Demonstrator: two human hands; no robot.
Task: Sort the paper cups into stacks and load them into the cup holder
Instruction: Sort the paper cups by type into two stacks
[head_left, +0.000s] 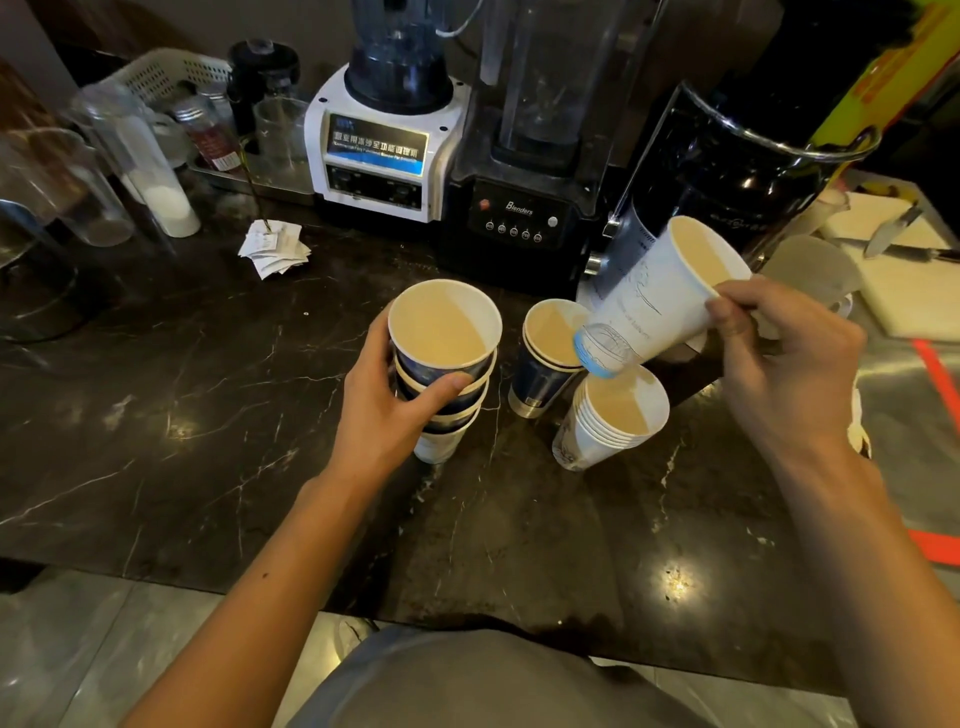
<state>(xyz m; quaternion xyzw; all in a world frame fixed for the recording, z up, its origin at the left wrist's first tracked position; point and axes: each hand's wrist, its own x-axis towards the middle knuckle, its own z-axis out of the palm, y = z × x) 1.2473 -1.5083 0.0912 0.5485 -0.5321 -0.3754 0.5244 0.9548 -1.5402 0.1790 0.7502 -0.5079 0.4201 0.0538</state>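
Dark marble counter (208, 415): left hand (384, 410) grips mixed stack (441, 374); right hand (779, 353) pinches white cup (660, 296).

On the far side of the dark marble bench (208, 415) stand a white blender (382, 130) and, to its right, a black blender (524, 171). Paper slips (272, 249) lie near the white one. Clear jars (130, 156) crowd the far left; a knife (891, 231) rests far right.

A mixed stack (441, 374), dark blue cups over white, stands upright. A short blue stack (545, 358) and a white stack (608, 421) stand just beside it. One white cup (660, 296) hangs tilted above them.
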